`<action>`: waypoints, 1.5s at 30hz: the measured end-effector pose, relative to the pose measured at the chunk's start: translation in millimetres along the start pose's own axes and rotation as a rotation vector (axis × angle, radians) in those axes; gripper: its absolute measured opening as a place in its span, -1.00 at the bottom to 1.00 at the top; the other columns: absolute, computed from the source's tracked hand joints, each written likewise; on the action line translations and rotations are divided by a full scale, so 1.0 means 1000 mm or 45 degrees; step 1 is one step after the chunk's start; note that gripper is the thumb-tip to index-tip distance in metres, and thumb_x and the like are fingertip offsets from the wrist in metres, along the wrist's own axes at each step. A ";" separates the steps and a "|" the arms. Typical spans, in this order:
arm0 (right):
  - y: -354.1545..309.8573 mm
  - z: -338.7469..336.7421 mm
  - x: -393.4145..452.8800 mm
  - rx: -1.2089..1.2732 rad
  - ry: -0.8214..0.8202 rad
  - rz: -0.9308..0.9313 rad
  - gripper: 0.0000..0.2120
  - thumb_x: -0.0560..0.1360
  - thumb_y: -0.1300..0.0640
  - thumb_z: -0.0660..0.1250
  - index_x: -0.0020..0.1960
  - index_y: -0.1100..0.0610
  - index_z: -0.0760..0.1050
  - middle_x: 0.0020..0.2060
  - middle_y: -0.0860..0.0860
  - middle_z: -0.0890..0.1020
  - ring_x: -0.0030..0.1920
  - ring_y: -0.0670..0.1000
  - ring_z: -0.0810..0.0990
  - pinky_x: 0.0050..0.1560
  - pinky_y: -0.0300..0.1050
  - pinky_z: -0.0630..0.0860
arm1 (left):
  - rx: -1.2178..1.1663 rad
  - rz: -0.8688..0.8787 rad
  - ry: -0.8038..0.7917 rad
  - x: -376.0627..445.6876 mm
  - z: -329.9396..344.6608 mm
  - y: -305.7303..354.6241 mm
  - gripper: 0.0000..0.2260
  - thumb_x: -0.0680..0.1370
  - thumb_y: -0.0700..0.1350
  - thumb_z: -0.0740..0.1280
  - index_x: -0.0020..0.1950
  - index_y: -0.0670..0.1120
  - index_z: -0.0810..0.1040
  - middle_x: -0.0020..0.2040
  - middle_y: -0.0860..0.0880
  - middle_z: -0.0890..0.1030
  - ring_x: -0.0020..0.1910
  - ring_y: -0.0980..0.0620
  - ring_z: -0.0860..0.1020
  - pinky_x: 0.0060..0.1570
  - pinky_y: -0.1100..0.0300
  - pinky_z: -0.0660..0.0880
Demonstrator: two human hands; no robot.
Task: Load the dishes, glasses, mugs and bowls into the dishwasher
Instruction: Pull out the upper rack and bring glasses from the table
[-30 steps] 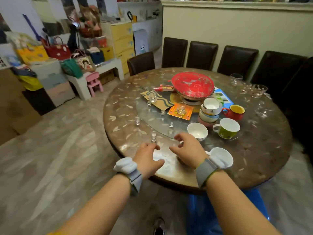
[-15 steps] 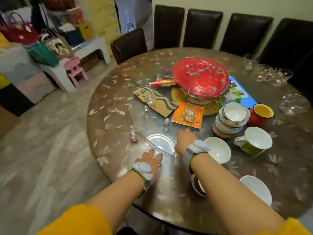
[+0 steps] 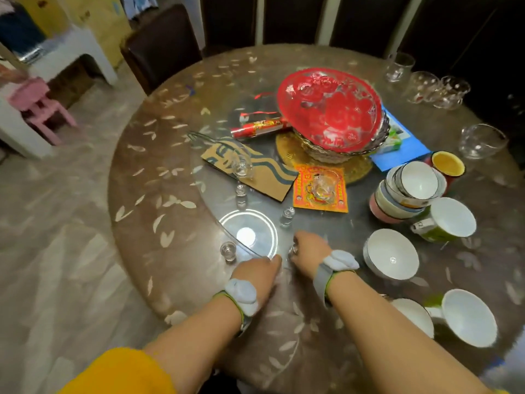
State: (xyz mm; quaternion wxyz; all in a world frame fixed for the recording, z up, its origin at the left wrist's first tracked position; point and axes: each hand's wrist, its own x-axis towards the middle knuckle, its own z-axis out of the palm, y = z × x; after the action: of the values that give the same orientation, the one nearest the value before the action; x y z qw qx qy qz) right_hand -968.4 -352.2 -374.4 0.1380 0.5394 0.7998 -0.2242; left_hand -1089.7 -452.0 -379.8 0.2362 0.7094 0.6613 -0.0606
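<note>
My right hand [image 3: 311, 250] pinches a small clear shot glass [image 3: 294, 249] at the near rim of the glass turntable [image 3: 255, 217]. My left hand [image 3: 257, 273] lies knuckles up just left of it, fingertips hidden. More shot glasses stand at the turntable's near edge [image 3: 228, 251] and on it [image 3: 287, 216]. To the right are a white bowl [image 3: 390, 254], a stack of bowls [image 3: 412, 189], a green mug [image 3: 449, 220], a red mug [image 3: 449, 163] and a white mug [image 3: 468, 317].
The round table [image 3: 170, 194] also carries a red dish [image 3: 329, 109] on a glass bowl, a cardboard sheet, an orange paper with a small glass [image 3: 324, 184], and clear glasses [image 3: 426, 86] at the far right. Dark chairs [image 3: 162, 44] ring the table. A pink stool [image 3: 37, 106] stands left.
I have leaned in over the table. My right hand came back from the turntable to its near rim and now pinches a shot glass; my left hand shifted right beside it.
</note>
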 end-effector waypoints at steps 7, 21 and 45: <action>-0.044 0.008 0.001 0.286 0.267 0.042 -0.81 0.43 0.07 0.33 0.03 0.04 0.53 0.00 0.05 0.64 0.07 0.14 0.59 -0.18 -0.20 0.27 | -0.471 -0.211 0.562 0.002 -0.052 -0.077 -0.73 0.60 0.07 0.24 0.09 -0.13 0.39 -0.04 -0.09 0.54 -0.03 -0.17 0.52 -0.16 0.09 0.36; -0.090 0.000 0.006 0.544 0.237 -0.172 -0.82 0.37 0.15 0.39 -0.04 0.06 0.51 -0.13 0.01 0.60 -0.06 0.09 0.54 -0.10 -0.09 0.45 | -0.721 -0.477 0.352 -0.007 -0.042 -0.148 -0.79 0.53 0.07 0.37 -0.09 -0.03 0.43 -0.24 0.03 0.51 -0.21 -0.03 0.46 -0.24 0.16 0.24; -0.126 0.003 -0.008 1.275 0.137 -0.199 -0.63 0.27 0.35 0.43 -0.04 0.06 0.40 -0.15 0.03 0.59 -0.25 -0.02 0.63 -0.25 -0.11 0.63 | -2.197 -0.386 0.192 -0.028 -0.061 -0.110 -0.76 0.49 -0.24 0.43 0.15 -0.09 0.60 0.05 -0.15 0.68 -0.01 -0.14 0.67 -0.08 0.01 0.60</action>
State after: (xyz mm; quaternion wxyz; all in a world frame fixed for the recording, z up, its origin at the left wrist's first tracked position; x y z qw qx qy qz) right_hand -1082.2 -399.9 -347.2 -0.1962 0.4888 0.6381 -0.5616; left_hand -1213.2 -451.1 -342.8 0.6351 0.1900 0.5774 0.4766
